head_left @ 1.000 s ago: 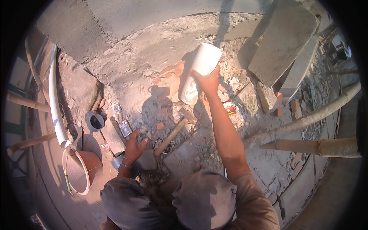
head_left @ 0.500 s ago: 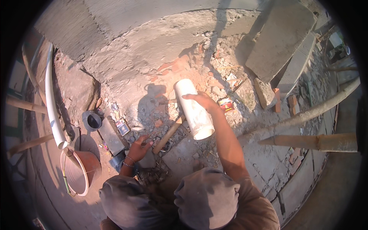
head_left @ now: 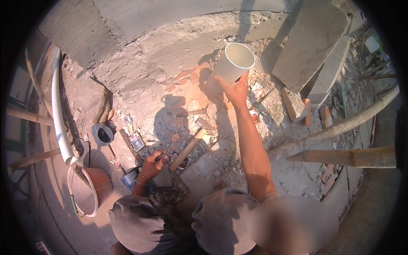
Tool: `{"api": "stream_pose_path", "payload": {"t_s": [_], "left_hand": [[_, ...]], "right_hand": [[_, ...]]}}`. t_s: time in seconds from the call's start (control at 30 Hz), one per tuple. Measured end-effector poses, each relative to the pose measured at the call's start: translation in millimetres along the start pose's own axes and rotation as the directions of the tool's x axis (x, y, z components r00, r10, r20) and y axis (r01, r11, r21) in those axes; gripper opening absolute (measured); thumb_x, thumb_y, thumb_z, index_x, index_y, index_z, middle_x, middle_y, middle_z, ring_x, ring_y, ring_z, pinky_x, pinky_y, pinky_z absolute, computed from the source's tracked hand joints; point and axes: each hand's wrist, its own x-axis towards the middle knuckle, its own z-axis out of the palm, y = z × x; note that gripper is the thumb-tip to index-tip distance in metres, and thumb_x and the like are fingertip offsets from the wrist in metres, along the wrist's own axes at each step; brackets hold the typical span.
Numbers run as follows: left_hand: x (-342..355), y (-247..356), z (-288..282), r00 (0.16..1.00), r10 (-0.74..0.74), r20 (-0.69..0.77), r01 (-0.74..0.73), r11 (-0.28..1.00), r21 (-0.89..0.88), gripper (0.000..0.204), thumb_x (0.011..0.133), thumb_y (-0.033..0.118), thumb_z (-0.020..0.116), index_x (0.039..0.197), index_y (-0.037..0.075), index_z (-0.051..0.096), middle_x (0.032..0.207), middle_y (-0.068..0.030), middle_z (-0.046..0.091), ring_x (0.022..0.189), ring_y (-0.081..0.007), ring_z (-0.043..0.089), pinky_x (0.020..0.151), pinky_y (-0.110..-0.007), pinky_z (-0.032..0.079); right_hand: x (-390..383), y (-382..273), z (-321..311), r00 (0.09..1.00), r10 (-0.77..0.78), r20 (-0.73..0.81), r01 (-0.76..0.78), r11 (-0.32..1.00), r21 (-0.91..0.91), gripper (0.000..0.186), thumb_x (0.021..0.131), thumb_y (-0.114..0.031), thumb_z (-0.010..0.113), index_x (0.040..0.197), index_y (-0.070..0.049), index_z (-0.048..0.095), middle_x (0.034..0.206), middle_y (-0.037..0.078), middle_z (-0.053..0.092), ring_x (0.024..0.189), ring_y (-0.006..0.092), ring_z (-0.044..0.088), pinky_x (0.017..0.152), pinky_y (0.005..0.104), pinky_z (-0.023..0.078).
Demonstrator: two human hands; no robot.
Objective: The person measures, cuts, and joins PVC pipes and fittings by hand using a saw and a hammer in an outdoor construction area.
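A short white plastic pipe point(head_left: 227, 63) is tilted up with its open upper end showing, and my right hand point(head_left: 234, 89) is closed round it above the rubble at the foot of the wall. Low at centre-left, my left hand point(head_left: 155, 163) has its fingers curled, apparently round a small dark item too small to name. Just right of that hand a wooden-handled hammer point(head_left: 187, 151) lies on broken concrete. A small printed packet point(head_left: 137, 141) and a dark funnel-like plastic piece point(head_left: 102, 134) lie to the left.
A rough concrete wall point(head_left: 140, 51) runs across the back; slabs point(head_left: 306, 51) lean at the right. A long white pipe point(head_left: 59, 110) and an orange bucket point(head_left: 100, 189) stand left. Wooden poles point(head_left: 340, 157) reach in from both sides. Bricks point(head_left: 307, 111) lie among rubble.
My right hand has swung the short pipe down, then back up, its open end now tipped upward. My left hand's fingers have curled in from a more spread position.
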Motion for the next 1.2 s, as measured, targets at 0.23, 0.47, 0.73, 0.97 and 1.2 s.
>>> {"api": "stream_pose_path", "payload": {"t_s": [0.23, 0.47, 0.73, 0.97, 1.2], "left_hand": [[2.3, 10.4, -4.9, 0.990, -0.144, 0.000, 0.144, 0.989, 0.015, 0.043, 0.100, 0.027, 0.073, 0.132, -0.002, 0.064, 0.111, -0.0147, 0.076, 0.106, -0.0201, 0.074, 0.089, -0.035, 0.058], [-1.5, 3.8, -9.3, 0.981, -0.192, 0.007, 0.192, 0.980, -0.048, 0.044, 0.099, 0.025, 0.074, 0.133, -0.001, 0.064, 0.119, -0.0138, 0.074, 0.109, -0.0184, 0.071, 0.093, -0.034, 0.056], [7.5, -5.9, -13.7, 0.964, -0.268, -0.005, 0.265, 0.958, -0.108, 0.046, 0.099, 0.026, 0.074, 0.134, -0.002, 0.064, 0.123, -0.0135, 0.073, 0.114, -0.0190, 0.069, 0.097, -0.034, 0.055], [4.4, -12.0, -10.4, 0.961, -0.276, 0.014, 0.275, 0.953, -0.130, 0.047, 0.100, 0.029, 0.073, 0.134, -0.002, 0.065, 0.122, -0.0146, 0.074, 0.114, -0.0203, 0.070, 0.097, -0.034, 0.054], [5.9, -9.5, -7.0, 0.946, -0.321, 0.051, 0.325, 0.936, -0.135, 0.050, 0.100, 0.031, 0.074, 0.138, 0.002, 0.063, 0.122, -0.0115, 0.072, 0.109, -0.0190, 0.069, 0.090, -0.034, 0.056]], "right_hand": [[12.9, 56.9, 13.2, 0.992, 0.122, 0.044, -0.115, 0.984, -0.137, 0.089, 0.066, -0.029, 0.098, 0.134, -0.001, 0.049, 0.126, 0.022, 0.066, 0.115, 0.0365, 0.067, 0.098, 0.0469, 0.053], [13.1, 62.2, 16.8, 0.990, 0.122, 0.069, -0.115, 0.988, -0.105, 0.092, 0.065, -0.028, 0.098, 0.138, -0.002, 0.047, 0.130, 0.022, 0.063, 0.121, 0.0365, 0.063, 0.102, 0.0466, 0.051], [15.3, 65.5, 14.5, 0.988, 0.103, 0.116, -0.086, 0.986, -0.144, 0.097, 0.066, -0.029, 0.098, 0.141, -0.004, 0.043, 0.134, 0.021, 0.058, 0.126, 0.0362, 0.060, 0.105, 0.0462, 0.050], [16.2, 77.1, 22.0, 0.973, 0.158, 0.170, -0.137, 0.982, -0.128, 0.102, 0.064, -0.033, 0.098, 0.143, -0.004, 0.042, 0.135, 0.022, 0.061, 0.125, 0.0388, 0.062, 0.105, 0.0471, 0.050], [0.6, 90.6, 11.9, 0.996, 0.052, 0.068, -0.052, 0.999, -0.014, 0.096, 0.067, -0.035, 0.096, 0.143, -0.005, 0.045, 0.133, 0.022, 0.064, 0.126, 0.0364, 0.062, 0.105, 0.0461, 0.050]]}}
